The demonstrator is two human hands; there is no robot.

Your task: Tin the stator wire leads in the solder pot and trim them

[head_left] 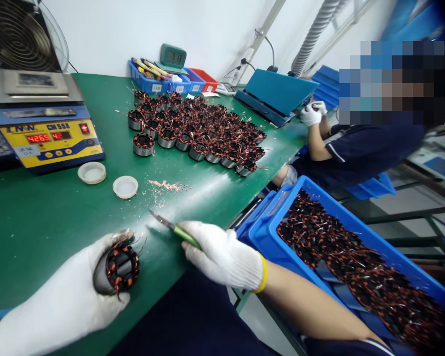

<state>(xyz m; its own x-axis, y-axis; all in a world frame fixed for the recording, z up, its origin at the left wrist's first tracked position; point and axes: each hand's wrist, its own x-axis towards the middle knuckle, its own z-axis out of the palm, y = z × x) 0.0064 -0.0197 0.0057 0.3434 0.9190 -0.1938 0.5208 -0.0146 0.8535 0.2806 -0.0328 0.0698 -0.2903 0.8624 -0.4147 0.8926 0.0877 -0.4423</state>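
Note:
My gloved left hand point(79, 282) grips a motor stator point(122, 269), a steel ring wound with copper wire, its open face turned to the right. Loose wire ends stick out from its rim. In my gloved right hand point(222, 252) is a pair of green-handled cutting pliers point(185, 234), the jaws pointing up and left over the table, apart from the stator. Pinkish scraps point(165, 185) lie on the green table point(59, 207) beyond the pliers' tip. Farther back stand many similar wound stators point(196, 126) in close rows.
A yellow-and-blue soldering pot point(52, 133) stands at left, near two small white dishes point(125, 187). At right, a blue crate point(269, 232) holds many stators. Small bins point(148, 84) and a clock point(173, 57) line the wall. A co-worker's gloved hands point(312, 113) are at far right.

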